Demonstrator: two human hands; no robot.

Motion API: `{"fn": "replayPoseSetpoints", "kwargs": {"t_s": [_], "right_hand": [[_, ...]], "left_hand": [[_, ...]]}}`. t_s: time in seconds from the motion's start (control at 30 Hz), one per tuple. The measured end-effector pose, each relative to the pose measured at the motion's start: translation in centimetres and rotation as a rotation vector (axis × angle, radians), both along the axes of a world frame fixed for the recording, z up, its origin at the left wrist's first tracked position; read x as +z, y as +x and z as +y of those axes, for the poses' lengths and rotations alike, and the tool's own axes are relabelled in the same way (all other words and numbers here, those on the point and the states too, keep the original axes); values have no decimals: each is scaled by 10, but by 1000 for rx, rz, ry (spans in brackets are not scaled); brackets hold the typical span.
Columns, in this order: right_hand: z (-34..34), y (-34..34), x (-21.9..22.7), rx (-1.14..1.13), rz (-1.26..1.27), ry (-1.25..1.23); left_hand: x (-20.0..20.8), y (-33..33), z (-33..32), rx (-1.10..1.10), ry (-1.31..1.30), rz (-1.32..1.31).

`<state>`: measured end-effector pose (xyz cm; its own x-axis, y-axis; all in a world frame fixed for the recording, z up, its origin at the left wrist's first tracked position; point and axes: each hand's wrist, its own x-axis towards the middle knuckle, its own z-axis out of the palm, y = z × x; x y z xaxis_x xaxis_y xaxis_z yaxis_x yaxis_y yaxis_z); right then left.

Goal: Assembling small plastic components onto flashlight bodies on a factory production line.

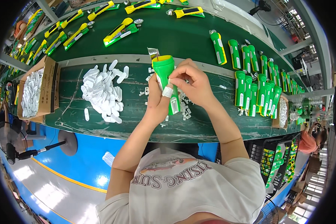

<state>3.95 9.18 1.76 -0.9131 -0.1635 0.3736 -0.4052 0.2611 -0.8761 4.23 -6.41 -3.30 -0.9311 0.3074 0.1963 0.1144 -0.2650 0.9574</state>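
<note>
My left hand [156, 100] is wrapped round a green flashlight housing [164, 68], held upright with its wide open end up. A shiny reflector [153, 53] hangs at that open end. White tape [167, 92] covers one of the left fingers. My right hand [193, 84] pinches thumb and fingertips together against the housing's side; whatever is between them is too small or hidden to name. Small clear plastic pieces [186, 112] lie scattered on the bench under and around my hands. To the left is a heap of white oval plastic pieces [102, 91].
A cardboard box [50, 87] of white pieces stands at the bench's left end. Green flashlights [246, 89] stand grouped at the right. Yellow-and-green flashlight parts [119, 31] lie on the green conveyor belt [168, 33] beyond. Black crates [267, 160] sit below right; a fan [11, 149] is at left.
</note>
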Motion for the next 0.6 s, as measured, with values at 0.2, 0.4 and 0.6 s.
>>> {"fn": "replayPoseSetpoints", "kwargs": {"t_s": [0.2,0.4,0.6], "right_hand": [[4,-19,-18,-51,-166,-123],[25,-72,-20,-134,-121,-138],[56,-107,-9,-30,-228,-288]], "left_hand": [[-5,-30,0,-7,-131,101],[1,-91,14,-92,-193,103],[17,-138,36,-299,-119,-20]]}}
